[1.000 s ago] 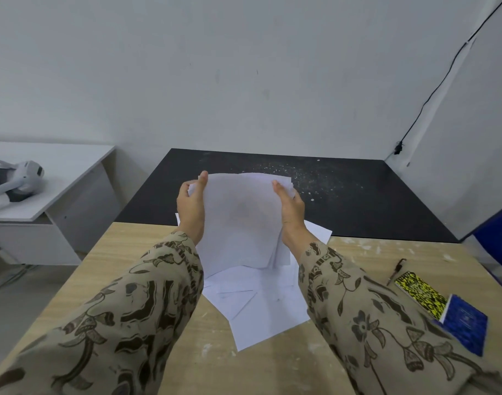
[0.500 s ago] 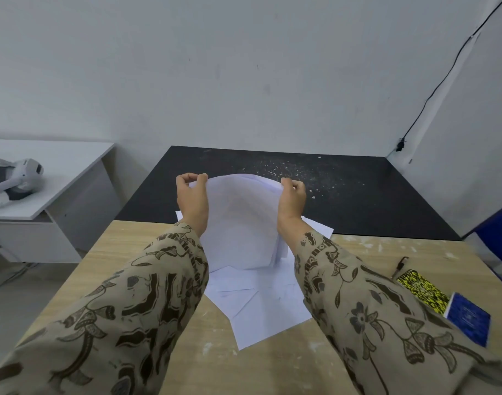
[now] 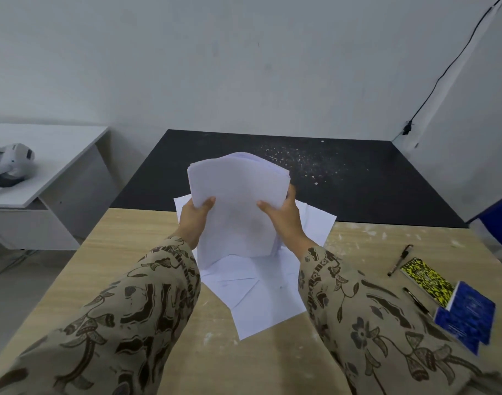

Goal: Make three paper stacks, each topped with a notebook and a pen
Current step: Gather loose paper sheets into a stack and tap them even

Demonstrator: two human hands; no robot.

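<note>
**Holding a sheaf between both hands**

The left hand [image 3: 197,220] and right hand [image 3: 284,220] each grip a side edge of one white sheaf [image 3: 238,201], thumbs on its near face and fingers curled behind. The sheaf stands nearly upright between them, its top edge bowed. Whether its lower edge touches the paper beneath cannot be told. Below the hands, loose sheets [image 3: 258,295] lie fanned and overlapping on the wooden surface [image 3: 115,266]. Well to the right of the right hand lie a pen [image 3: 400,260], a yellow notebook [image 3: 428,280] just beside it, a second pen [image 3: 416,300] nearer the sleeve, and two overlapping blue notebooks [image 3: 466,312]. All of these lie on bare wood.
</note>
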